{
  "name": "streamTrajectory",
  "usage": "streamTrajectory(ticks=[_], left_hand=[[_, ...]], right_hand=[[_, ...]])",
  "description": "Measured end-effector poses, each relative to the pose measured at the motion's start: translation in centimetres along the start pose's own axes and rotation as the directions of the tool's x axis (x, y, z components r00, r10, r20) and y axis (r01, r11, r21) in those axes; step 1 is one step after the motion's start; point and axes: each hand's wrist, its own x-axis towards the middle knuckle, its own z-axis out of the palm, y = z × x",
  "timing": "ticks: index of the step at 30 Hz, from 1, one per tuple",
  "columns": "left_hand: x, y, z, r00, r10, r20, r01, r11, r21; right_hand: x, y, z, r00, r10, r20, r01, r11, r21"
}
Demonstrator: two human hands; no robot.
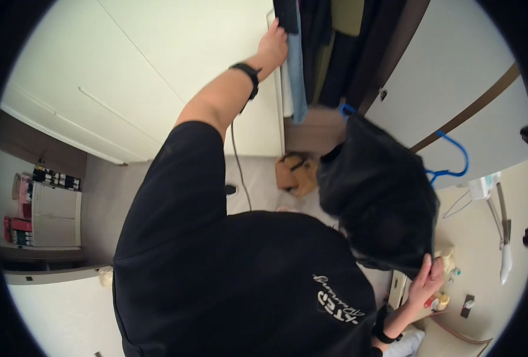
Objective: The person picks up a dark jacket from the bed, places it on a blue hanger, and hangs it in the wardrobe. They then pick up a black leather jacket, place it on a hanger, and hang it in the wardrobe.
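My left hand (273,44) reaches up to the wardrobe opening and touches the edge of a black hanging garment (287,17). Whether its fingers grip the cloth is hard to see. Below that hangs a light blue denim garment (297,78). At the lower right, my right hand (426,279) pinches the corner of a black garment (380,192), which is spread out in front of me. This garment is on a blue clothes hanger (458,156); the hook sticks out on the right and another blue part shows at the upper left.
White cabinet doors (156,53) fill the left, with a dark cable (237,160) running to the floor. A tan bag (297,174) lies on the floor below the wardrobe. A pale door panel (451,67) stands at right. Bottles (442,301) are at lower right, and a white shelf unit (56,214) far left.
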Motion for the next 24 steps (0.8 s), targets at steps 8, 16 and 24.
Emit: streamTrajectory(ticks=[8,16,24], left_hand=[[-2.1,1.5,-2.4,0.960,0.124,0.253,-0.137,0.990,0.035],[-14.4,4.6,-0.6,0.868,-0.161,-0.469,-0.028,0.928,-0.371],[-28.6,3.7,-8.3,0.995,-0.097,-0.031,0.077,0.921,-0.381]], right_hand=[[0.4,0.1,2.1,0.996,0.030,0.088,-0.023,0.997,-0.078],[1.0,1.1,3.6,0.992,0.050,0.117,-0.053,0.998,0.018],[4.2,1.6,5.0,0.953,-0.272,0.137,0.241,0.948,0.206]])
